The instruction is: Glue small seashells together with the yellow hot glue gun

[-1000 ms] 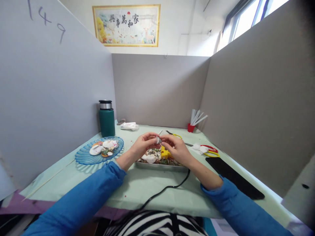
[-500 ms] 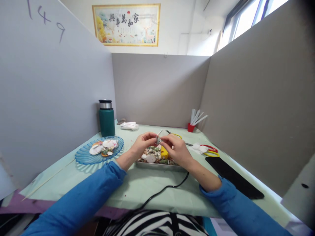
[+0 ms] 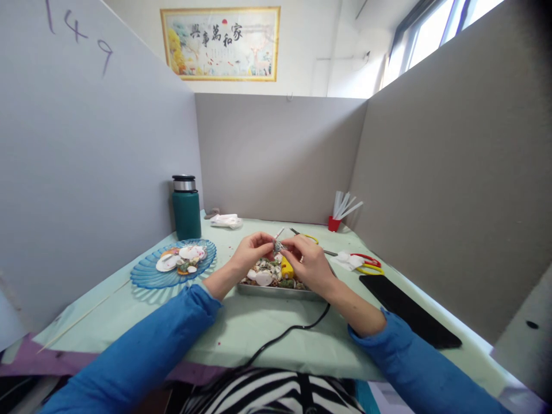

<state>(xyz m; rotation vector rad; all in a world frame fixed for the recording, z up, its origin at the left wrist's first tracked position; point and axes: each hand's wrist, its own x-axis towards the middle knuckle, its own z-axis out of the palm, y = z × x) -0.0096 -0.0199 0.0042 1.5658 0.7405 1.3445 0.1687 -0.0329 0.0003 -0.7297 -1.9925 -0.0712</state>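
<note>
Above the metal tray (image 3: 280, 292), the left hand (image 3: 251, 253) and right hand (image 3: 311, 263) pinch a small grey piece (image 3: 278, 247). In the last second it has turned slightly and the right hand covers more of the yellow tool (image 3: 286, 268), suggesting fine adjustment. A red cup (image 3: 334, 224) stands beyond.

Green bottle (image 3: 187, 214), framed picture (image 3: 219, 44), black phone-like slab (image 3: 409, 310)

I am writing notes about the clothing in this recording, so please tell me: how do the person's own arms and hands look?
The left hand and right hand are bare. The left sleeve and right sleeve are blue, loose and wrinkled near their ends. The right one stops farther from the wrist.
</note>
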